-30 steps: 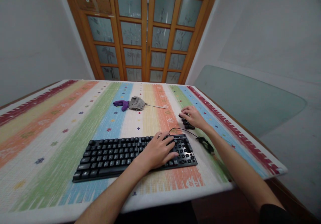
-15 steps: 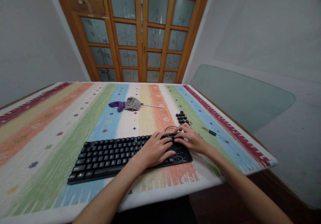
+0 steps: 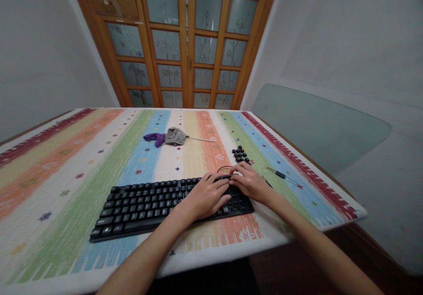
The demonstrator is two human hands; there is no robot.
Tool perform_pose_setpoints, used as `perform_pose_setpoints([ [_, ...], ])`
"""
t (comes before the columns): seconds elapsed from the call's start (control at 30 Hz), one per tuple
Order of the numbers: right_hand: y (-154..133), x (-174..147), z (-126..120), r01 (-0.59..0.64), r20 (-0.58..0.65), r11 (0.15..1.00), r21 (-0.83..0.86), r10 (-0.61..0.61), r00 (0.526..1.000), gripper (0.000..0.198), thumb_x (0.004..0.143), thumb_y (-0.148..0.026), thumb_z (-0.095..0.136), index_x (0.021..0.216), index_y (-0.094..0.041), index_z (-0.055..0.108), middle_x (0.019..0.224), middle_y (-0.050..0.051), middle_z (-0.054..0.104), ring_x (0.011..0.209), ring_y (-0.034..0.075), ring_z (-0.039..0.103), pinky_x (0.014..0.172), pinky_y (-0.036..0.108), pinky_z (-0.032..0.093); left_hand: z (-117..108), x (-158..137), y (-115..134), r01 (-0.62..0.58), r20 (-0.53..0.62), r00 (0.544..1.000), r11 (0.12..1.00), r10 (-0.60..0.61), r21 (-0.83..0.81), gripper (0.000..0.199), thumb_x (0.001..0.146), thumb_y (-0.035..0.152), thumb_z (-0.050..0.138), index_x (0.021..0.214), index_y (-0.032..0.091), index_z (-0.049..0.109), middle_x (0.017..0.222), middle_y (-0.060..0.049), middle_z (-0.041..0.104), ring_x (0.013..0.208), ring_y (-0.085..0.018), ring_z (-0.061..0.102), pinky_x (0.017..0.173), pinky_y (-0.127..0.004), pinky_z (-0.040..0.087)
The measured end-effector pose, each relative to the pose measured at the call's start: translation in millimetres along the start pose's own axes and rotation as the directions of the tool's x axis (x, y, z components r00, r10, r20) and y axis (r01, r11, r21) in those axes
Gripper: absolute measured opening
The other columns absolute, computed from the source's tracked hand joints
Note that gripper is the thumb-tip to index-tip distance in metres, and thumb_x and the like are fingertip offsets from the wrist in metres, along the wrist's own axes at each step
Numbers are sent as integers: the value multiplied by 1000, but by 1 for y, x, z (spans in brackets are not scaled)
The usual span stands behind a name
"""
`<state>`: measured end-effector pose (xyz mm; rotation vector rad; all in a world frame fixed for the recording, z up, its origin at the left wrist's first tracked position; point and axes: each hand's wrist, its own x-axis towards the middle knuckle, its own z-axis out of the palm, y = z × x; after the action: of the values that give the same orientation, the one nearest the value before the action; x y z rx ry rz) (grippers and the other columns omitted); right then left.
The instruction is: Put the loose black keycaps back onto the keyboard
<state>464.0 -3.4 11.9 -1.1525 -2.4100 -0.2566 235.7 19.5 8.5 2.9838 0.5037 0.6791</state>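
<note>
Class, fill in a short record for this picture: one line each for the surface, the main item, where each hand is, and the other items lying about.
Surface: table under a striped, many-coloured cloth
Main item: black keyboard, near the front edge
Left hand: flat on the keyboard's right part
Right hand: on the keyboard's right end, fingertips at its top edge
Beyond the keyboard: loose keycaps, grey rag on a purple-handled tool
Right of the hands: small screwdriver
Background: wooden door with frosted panes
</note>
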Motion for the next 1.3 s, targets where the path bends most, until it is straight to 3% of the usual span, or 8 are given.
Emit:
perform_pose_setpoints([
  [0.27,2,-1,0,57,22,998,6,-57,998,19,98,-20,50,91,-20,68,103,11,67,94,24,54,83,41,51,4,5,3,64,35,997,996,-62,-56,34,102,35,45,127,13,52,138,-13,58,136,-25,43,111,-41,36],
  [0.53,0,-2,-5,-31,33,993,112,27,999,15,95,-23,57,99,-23,72,108,10,68,99,25,56,86,45,53,0,6,4,74,12,997,996,-74,-48,47,103,42,42,141,14,41,142,-12,55,133,-26,45,108,-41,38],
  [0.67,24,2,-13,-78,49,980,184,70,996,18,94,-28,59,103,-24,74,111,9,69,102,25,60,93,46,50,1,7,4,54,32,998,998,-54,-20,45,104,45,38,138,18,47,138,-9,59,127,-26,48,106,-42,37],
  [0.77,59,10,-18,-194,7,971,141,195,981,18,90,-25,60,99,-22,75,105,9,72,102,25,63,98,46,47,4,9,5,30,39,999,999,-30,23,43,104,47,36,130,19,55,128,-8,64,121,-26,51,103,-42,37],
  [0.87,95,22,-16,-481,56,877,-9,481,875,21,86,-22,60,99,-20,76,105,8,74,99,24,65,93,38,50,5,11,5,18,40,999,998,-20,55,43,104,47,35,125,17,58,124,-9,65,116,-27,52,100,-41,39],
  [0.93,114,31,-11,-575,70,816,-67,578,813,22,86,-21,59,99,-17,76,101,9,76,91,23,67,88,35,51,6,11,5,14,42,999,998,-17,67,44,104,47,34,124,17,59,122,-9,65,115,-27,53,99,-42,39],
  [1.17,149,52,14,-715,117,679,-166,734,669,20,84,-22,64,95,-15,78,90,10,78,85,23,71,78,28,50,9,10,7,29,26,999,996,-31,88,45,105,48,32,125,18,60,122,-9,65,121,-28,49,102,-44,37],
  [1.3,155,58,24,-745,139,639,-192,769,624,18,82,-20,66,94,-16,78,92,9,78,86,22,72,75,26,51,9,10,7,34,30,999,996,-37,88,47,105,48,30,126,18,60,123,-9,65,123,-27,49,102,-44,37],
])
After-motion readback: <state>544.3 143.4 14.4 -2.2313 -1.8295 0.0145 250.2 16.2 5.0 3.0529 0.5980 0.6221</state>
